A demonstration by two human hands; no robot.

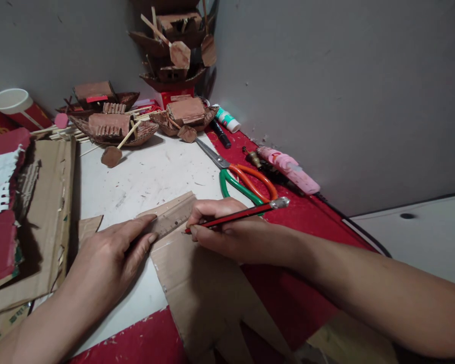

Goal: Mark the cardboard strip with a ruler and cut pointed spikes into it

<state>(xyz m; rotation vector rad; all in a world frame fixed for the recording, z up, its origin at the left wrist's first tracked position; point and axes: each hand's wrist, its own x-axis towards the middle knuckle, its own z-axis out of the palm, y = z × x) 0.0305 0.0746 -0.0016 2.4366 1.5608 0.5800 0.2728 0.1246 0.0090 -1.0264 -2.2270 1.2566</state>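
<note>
A clear ruler [171, 218] lies slantwise on a brown piece of cardboard [212, 293]. My left hand [111, 253] presses on the ruler's left end, its thumb and fingers closed on it. In my right hand [227, 227] is a red and black pencil [238, 215], pinched between thumb and fingers, with the tip down by the ruler's lower edge. Faint pale marks run across the cardboard below the ruler. Scissors [242, 177] with green and orange handles lie just beyond my right hand.
Small cardboard boats [109, 124] and thin sticks stand at the back, with more boats [174, 76] stacked in the corner. Cardboard sheets [55, 202] lie at left, near paper cups [18, 106]. A pink glue gun [290, 169] and a marker [220, 134] lie by the wall.
</note>
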